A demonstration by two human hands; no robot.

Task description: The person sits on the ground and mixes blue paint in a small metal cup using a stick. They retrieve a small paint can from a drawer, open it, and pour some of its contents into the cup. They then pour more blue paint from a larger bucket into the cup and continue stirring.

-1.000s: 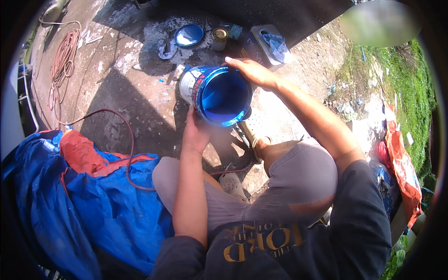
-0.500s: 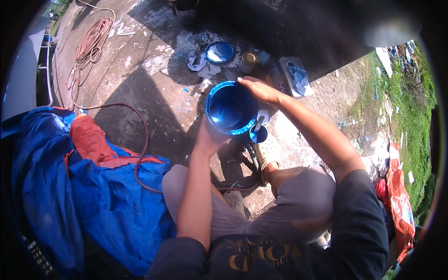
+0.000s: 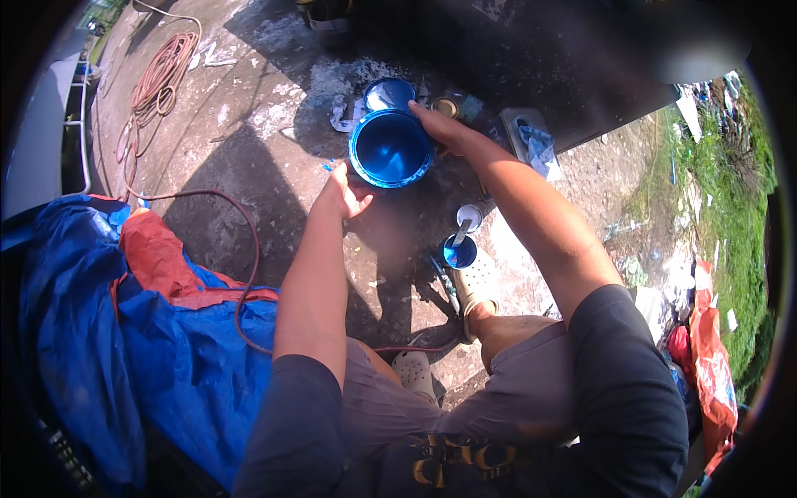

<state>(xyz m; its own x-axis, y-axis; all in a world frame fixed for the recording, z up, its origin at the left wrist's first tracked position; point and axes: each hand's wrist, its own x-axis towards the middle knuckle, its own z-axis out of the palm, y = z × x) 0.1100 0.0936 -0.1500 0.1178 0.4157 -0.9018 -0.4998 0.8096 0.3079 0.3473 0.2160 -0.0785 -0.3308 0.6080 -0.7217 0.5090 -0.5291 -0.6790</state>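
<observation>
A large paint can (image 3: 388, 149) with a blue rim and blue inside is held out over the concrete, just in front of a blue round lid (image 3: 388, 90). My left hand (image 3: 349, 193) grips its lower left side, fingers curled. My right hand (image 3: 437, 124) holds the upper right of the can by the rim. Below and right, near my shoe (image 3: 479, 286), stands a small cup of blue paint (image 3: 452, 257) with a stick across its top, beside a white round container (image 3: 469, 214) and a brush-like tool (image 3: 442, 274).
A gold-lidded can (image 3: 445, 106) and a pale tray with a cloth (image 3: 538, 149) lie farther off by a dark panel. Coiled hose (image 3: 163, 79) is at the left, its line crossing toward my feet. Blue-and-orange tarp (image 3: 149, 365) is beside me; grass and litter edge the right.
Both my hands have carried the large can forward, away from my body toward the blue lid. More of the small paint cup and tool near my shoe now shows.
</observation>
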